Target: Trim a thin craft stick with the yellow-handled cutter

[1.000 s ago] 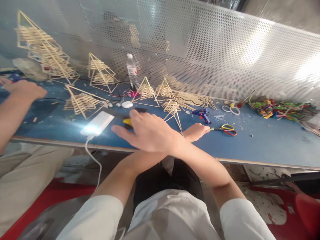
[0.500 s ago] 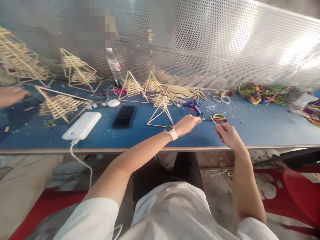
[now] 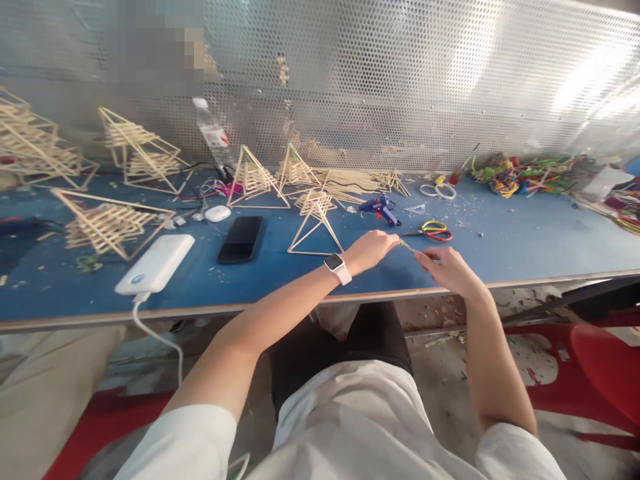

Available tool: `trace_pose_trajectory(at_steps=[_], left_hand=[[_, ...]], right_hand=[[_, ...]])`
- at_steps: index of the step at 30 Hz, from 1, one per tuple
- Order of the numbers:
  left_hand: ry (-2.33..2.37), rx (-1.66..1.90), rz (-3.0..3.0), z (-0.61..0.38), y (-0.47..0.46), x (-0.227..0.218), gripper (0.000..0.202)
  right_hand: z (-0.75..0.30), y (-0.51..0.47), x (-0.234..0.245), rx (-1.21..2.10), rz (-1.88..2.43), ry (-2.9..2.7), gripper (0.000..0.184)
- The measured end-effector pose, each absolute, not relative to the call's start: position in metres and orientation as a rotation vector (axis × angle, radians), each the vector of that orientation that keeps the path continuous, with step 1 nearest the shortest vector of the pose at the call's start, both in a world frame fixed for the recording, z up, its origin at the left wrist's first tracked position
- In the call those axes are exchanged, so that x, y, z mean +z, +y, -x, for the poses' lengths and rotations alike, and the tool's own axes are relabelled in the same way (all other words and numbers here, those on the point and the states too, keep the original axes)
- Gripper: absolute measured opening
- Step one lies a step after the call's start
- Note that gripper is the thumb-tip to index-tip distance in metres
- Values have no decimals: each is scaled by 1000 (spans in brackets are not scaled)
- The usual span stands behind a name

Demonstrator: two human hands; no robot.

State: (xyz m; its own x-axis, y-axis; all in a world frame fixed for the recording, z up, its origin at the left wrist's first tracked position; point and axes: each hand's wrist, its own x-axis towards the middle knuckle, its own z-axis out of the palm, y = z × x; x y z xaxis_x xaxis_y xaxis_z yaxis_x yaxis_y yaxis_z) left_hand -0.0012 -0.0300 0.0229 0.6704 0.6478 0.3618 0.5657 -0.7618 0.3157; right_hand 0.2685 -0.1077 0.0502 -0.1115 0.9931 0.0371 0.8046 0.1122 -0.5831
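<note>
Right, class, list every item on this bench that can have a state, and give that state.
left hand: fingers pinched on thin stick
right hand: fingers pinched on its other end
scissors: lying flat, blades shut
glue gun: lying on its side
phone: face up, screen dark
power bank: cable plugged in
water bottle: standing, capped

The person wore a white shirt [image 3: 350, 427] with 2 short sleeves that ended above the elbows, and dark trousers [image 3: 330, 343]. A smartwatch [image 3: 336, 265] with a dark square face and pale strap sat behind the left hand [image 3: 373, 248].
</note>
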Motion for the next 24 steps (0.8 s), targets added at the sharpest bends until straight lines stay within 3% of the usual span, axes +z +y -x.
trace_pose_trajectory(at_steps=[11,24], left_hand=[[972,736,-2714,1,-24,16,40],[963,806,-2688,2,-23,16,40]], right_hand=[[-276,-135,52,760,1685,-1810,71],[-263,-141,38,885,1550,-1726,68]])
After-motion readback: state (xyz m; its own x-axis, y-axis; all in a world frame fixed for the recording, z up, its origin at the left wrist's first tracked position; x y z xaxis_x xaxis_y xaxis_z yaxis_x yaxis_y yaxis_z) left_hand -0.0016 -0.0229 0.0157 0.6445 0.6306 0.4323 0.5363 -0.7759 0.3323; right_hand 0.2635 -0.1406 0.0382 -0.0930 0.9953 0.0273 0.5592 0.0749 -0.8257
